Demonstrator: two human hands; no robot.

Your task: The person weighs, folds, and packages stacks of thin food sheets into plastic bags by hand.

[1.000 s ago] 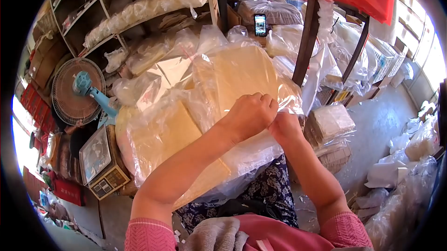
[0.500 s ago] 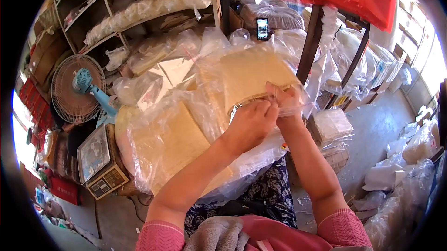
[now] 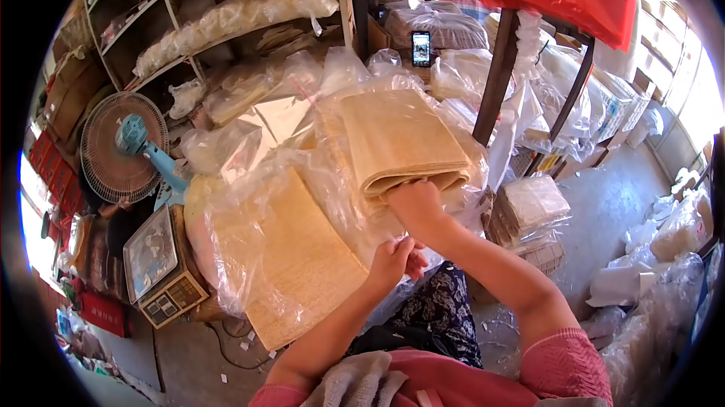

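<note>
A folded stack of thin tan sheets point(image 3: 404, 135) lies on clear plastic, its near edge curled. My right hand point(image 3: 417, 203) is at that near edge, its fingertips hidden in the fold, so its grip cannot be made out. Nearer my body, my left hand point(image 3: 398, 260) is closed with bent fingers, close below the right wrist; anything inside it is too small to tell. To the left, another tan stack point(image 3: 294, 256) lies partly inside a clear plastic bag point(image 3: 234, 214).
A blue fan point(image 3: 132, 135) and a weighing scale point(image 3: 155, 256) stand at the left. A phone point(image 3: 421, 49) stands upright at the back. Shelves point(image 3: 177, 10) hold bagged goods. A dark post point(image 3: 498, 78) rises behind, right of the stack. Wrapped bundles point(image 3: 532, 203) sit at the right.
The plastic over the far stack's near edge has been opened, and the sheets now show folded over. My right hand has moved left into the fold; my left hand has come back toward my body.
</note>
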